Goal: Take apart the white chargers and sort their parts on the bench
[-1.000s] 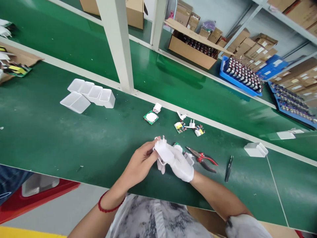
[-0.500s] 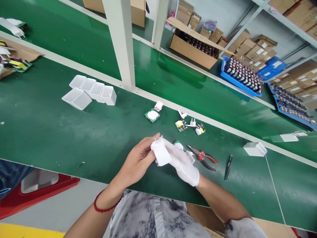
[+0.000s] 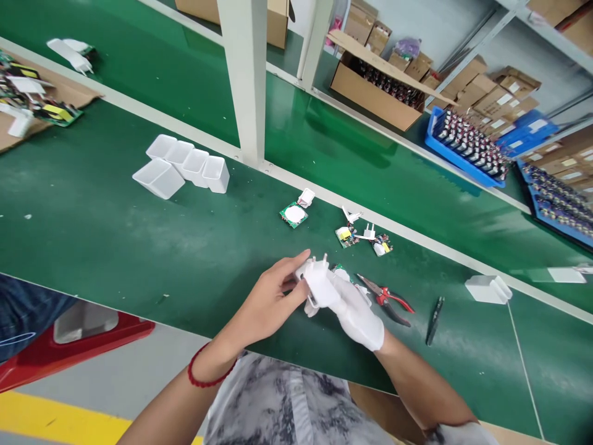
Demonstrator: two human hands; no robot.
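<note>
My left hand (image 3: 271,300), bare with a red cord bracelet (image 3: 208,374), grips a white plug-in charger case (image 3: 323,289) between thumb and fingers. Two round pins stick up from its far end. From the other side, my right hand (image 3: 361,318) in a white glove is closed around the case too. The case is tilted, and a gap or open edge shows on its left side; its inside is mostly hidden. Just behind the glove lies a partly covered circuit board (image 3: 341,272). Red-handled long-nose pliers (image 3: 384,298) and black tweezers (image 3: 435,321) lie to the right.
Several open white cases (image 3: 160,178) stand at the left. Circuit boards with plug parts (image 3: 293,214) lie along the rail; another white case (image 3: 488,289) is at the right. An upright post (image 3: 243,80) rises behind. Beyond are a carton (image 3: 377,93) and a blue tray (image 3: 463,157).
The charger case has turned in my hands, so its left edge and a gap now show. The view has shifted, and things on the bench appear a little further right.
</note>
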